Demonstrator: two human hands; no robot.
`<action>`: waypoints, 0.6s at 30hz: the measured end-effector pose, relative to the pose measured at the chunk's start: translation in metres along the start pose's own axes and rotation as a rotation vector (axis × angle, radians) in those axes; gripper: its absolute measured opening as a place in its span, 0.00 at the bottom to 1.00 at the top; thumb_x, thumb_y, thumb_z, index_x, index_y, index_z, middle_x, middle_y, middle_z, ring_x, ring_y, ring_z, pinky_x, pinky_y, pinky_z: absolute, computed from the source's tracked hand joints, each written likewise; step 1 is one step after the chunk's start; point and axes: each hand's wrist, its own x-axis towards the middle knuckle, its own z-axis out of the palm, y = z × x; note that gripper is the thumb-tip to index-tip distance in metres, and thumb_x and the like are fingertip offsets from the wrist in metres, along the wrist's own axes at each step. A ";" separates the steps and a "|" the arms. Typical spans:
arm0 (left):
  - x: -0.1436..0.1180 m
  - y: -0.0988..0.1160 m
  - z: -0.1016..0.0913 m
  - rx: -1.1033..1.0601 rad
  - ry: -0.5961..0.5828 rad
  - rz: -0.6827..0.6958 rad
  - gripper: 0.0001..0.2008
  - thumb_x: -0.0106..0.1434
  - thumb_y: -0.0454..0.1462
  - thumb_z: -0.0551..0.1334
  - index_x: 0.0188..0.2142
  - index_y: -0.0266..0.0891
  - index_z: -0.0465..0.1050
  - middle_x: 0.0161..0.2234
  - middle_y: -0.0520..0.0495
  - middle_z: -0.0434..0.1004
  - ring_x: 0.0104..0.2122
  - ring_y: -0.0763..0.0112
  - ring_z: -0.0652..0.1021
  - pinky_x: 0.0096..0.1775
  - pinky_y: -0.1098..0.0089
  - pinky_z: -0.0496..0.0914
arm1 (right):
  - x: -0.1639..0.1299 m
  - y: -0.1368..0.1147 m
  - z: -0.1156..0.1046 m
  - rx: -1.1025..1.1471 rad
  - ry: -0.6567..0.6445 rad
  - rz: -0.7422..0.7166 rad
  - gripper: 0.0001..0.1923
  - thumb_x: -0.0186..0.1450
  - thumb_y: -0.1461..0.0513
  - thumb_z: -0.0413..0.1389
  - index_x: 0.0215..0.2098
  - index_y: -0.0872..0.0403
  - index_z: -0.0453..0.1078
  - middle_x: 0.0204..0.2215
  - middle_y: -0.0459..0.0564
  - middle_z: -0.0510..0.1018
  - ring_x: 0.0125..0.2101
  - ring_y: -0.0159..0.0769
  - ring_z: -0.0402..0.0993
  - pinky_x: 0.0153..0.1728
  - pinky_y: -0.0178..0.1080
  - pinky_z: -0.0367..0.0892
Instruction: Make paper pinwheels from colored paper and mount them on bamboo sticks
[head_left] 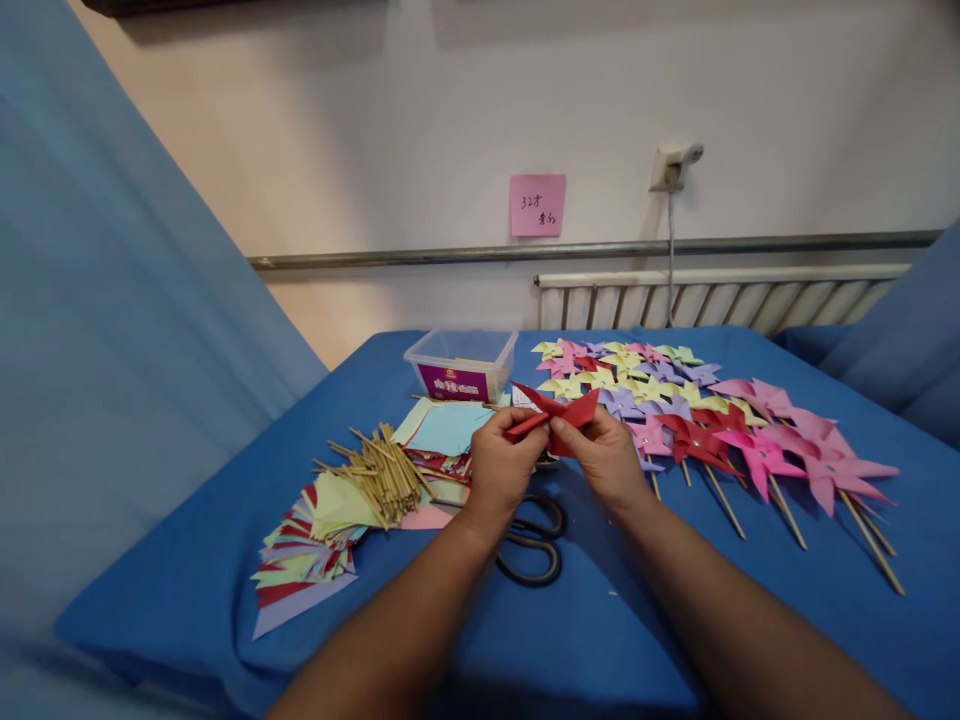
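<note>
- Right now both hands are holding a red paper pinwheel (556, 412) up over the middle of the blue table (615, 620), between the paper stacks and the finished rows.
- Left hand (501, 470) is pinching the left part of the red paper, fingers curled shut around a folded tip.
- Right hand (600, 458) is gripping the lower right of the same piece — thumb and fingertips pressing on it, the pointed corners sticking up above the knuckles.
- Black-handled scissors (532, 545) are lying on the table just under the wrists, touched by neither hand.
- A bundle of thin wooden sticks (379, 475) is resting on the left, on top of a fanned pile of coloured paper squares (307, 550).
- More cut sheets, a light blue one (450, 428) on top, are sitting just beyond the left hand.
- A clear plastic box (461, 365) with a purple label is standing behind those sheets.
- Finished pinwheels (697, 420) on sticks — yellow, purple, pink, red — are lying in rows to the right.
- A pink note (538, 205) is sticking to the wall above.
</note>
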 end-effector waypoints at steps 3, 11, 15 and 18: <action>-0.001 0.001 0.000 0.000 -0.004 0.012 0.05 0.49 0.36 0.67 0.28 0.37 0.77 0.25 0.52 0.76 0.27 0.73 0.73 0.32 0.73 0.66 | 0.000 0.001 -0.001 -0.003 0.000 -0.010 0.12 0.54 0.54 0.64 0.32 0.52 0.73 0.28 0.44 0.79 0.31 0.35 0.74 0.33 0.38 0.70; -0.005 0.005 0.001 0.045 0.023 0.027 0.06 0.50 0.36 0.66 0.29 0.37 0.78 0.26 0.52 0.77 0.27 0.73 0.73 0.33 0.73 0.67 | -0.003 0.003 0.001 -0.048 0.036 -0.071 0.12 0.57 0.54 0.63 0.34 0.54 0.73 0.27 0.44 0.77 0.27 0.31 0.70 0.32 0.36 0.68; -0.006 0.005 0.001 0.055 0.024 0.040 0.05 0.51 0.35 0.66 0.29 0.37 0.78 0.26 0.52 0.78 0.27 0.73 0.74 0.33 0.74 0.67 | -0.005 0.005 0.003 -0.059 0.072 -0.097 0.11 0.57 0.55 0.63 0.33 0.54 0.73 0.27 0.44 0.76 0.27 0.31 0.69 0.32 0.36 0.67; -0.006 0.005 0.001 0.036 0.024 0.030 0.05 0.51 0.35 0.66 0.30 0.37 0.78 0.27 0.52 0.78 0.28 0.73 0.74 0.34 0.73 0.67 | -0.006 0.002 0.005 -0.002 0.071 -0.080 0.11 0.57 0.55 0.63 0.33 0.53 0.72 0.27 0.44 0.76 0.28 0.32 0.70 0.31 0.36 0.67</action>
